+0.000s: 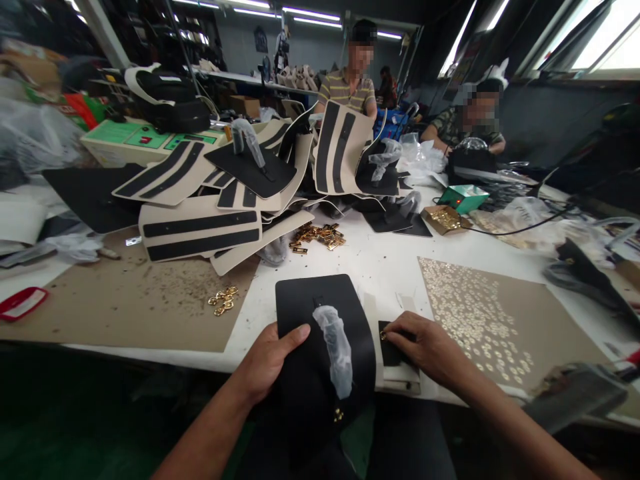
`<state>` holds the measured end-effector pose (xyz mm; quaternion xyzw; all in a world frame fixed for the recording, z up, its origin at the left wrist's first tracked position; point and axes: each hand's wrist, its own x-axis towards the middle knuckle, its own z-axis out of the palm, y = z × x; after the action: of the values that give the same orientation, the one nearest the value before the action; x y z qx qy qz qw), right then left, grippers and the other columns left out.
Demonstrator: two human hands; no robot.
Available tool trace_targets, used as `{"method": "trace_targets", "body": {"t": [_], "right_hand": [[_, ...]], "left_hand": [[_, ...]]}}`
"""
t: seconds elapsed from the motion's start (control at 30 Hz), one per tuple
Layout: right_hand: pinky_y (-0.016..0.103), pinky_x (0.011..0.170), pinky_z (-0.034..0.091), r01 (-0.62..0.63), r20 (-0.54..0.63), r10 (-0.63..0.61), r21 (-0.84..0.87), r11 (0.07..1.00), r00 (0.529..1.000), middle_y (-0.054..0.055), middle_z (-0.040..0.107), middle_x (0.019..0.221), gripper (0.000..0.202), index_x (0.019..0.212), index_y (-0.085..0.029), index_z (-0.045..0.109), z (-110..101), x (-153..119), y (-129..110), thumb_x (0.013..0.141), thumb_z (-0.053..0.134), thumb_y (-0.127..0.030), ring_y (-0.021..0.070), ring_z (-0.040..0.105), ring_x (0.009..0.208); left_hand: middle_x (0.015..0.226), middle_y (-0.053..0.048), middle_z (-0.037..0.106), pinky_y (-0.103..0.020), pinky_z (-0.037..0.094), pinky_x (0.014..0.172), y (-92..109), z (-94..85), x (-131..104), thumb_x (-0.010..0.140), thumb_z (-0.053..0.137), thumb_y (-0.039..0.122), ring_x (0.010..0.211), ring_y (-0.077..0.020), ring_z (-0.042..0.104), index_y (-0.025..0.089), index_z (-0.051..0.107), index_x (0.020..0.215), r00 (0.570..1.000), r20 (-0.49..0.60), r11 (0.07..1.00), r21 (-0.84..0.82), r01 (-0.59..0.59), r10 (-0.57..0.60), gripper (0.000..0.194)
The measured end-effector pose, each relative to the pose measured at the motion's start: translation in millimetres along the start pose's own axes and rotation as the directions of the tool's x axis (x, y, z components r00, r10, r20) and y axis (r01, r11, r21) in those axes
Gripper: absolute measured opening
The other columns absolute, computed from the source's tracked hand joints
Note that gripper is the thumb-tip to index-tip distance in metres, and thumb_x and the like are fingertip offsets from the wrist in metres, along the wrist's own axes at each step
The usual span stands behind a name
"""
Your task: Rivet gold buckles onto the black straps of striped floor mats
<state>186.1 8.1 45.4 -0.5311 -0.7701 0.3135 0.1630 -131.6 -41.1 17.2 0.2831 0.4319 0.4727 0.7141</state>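
Note:
My left hand grips the left edge of a black leather panel, thumb on top. A handle wrapped in clear plastic is fixed along the panel's middle, with small gold fittings at its lower end. To the right, my right hand is closed in a pinch over a black pad at the table's front edge. A small gold metal piece shows at its fingertips. Its exact kind is too small to tell.
Beige and black panels lie heaped ahead. Gold buckle-like fittings, gold rings and many small gold rings on a brown board are spread about. A grey tool is at right. Two people sit across the table.

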Motion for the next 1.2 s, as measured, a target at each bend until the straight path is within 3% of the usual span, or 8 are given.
{"method": "trace_targets", "body": {"t": [0.37,0.63,1.0,1.13,1.2], "right_hand": [[0.037,0.086,0.052,-0.098,0.048,0.099,-0.024,0.995,0.994,0.002,0.074,0.096,0.014,0.087,-0.028,0.078,1,7,6,0.087,0.065,-0.034,0.0238,0.07,0.092],[0.035,0.084,0.052,-0.05,0.083,0.053,-0.037,0.998,0.995,0.003,0.071,0.095,0.016,0.092,-0.027,0.078,1,6,0,0.088,0.063,-0.031,0.0222,0.068,0.09],[0.031,0.073,0.046,-0.039,0.063,0.06,-0.29,0.956,0.996,0.0,0.069,0.096,0.015,0.094,-0.03,0.077,0,1,-14,0.093,0.061,-0.031,0.0177,0.066,0.078],[0.031,0.08,0.049,-0.023,0.033,0.028,-0.154,0.988,0.999,0.002,0.069,0.097,0.02,0.102,-0.029,0.078,1,-7,-9,0.092,0.061,-0.03,0.0184,0.067,0.085],[0.032,0.082,0.051,-0.02,-0.049,0.017,-0.063,0.998,0.999,0.003,0.069,0.095,0.027,0.113,-0.026,0.076,1,-16,-6,0.091,0.062,-0.03,0.019,0.066,0.084]], "left_hand": [[0.116,-0.014,0.079,-0.042,0.058,0.093,2,-1.0,-1,0.086,0.08,0.041,0.1,-0.0342,0.076,0.015,0.072,0.128,1.0,0.016,1.0,0.027,-0.012,0.012,0.051],[0.115,-0.013,0.079,-0.041,0.059,0.09,4,-0.9,-1,0.087,0.079,0.041,0.1,-0.0344,0.076,0.015,0.073,0.127,1.0,0.028,0.999,0.046,-0.011,0.009,0.048],[0.116,-0.014,0.079,-0.045,0.059,0.095,4,-3.1,0,0.088,0.078,0.042,0.103,-0.0353,0.076,0.014,0.067,0.134,1.0,0.028,0.998,0.07,0.003,-0.005,0.055],[0.114,-0.014,0.079,-0.048,0.057,0.098,4,-0.4,-2,0.086,0.08,0.041,0.102,-0.0356,0.076,0.015,0.067,0.135,1.0,0.015,0.999,0.049,-0.009,0.008,0.056],[0.114,-0.015,0.079,-0.048,0.057,0.098,4,2.8,-8,0.086,0.08,0.041,0.102,-0.0361,0.076,0.013,0.07,0.13,1.0,0.007,0.999,0.039,-0.018,0.018,0.053]]}}
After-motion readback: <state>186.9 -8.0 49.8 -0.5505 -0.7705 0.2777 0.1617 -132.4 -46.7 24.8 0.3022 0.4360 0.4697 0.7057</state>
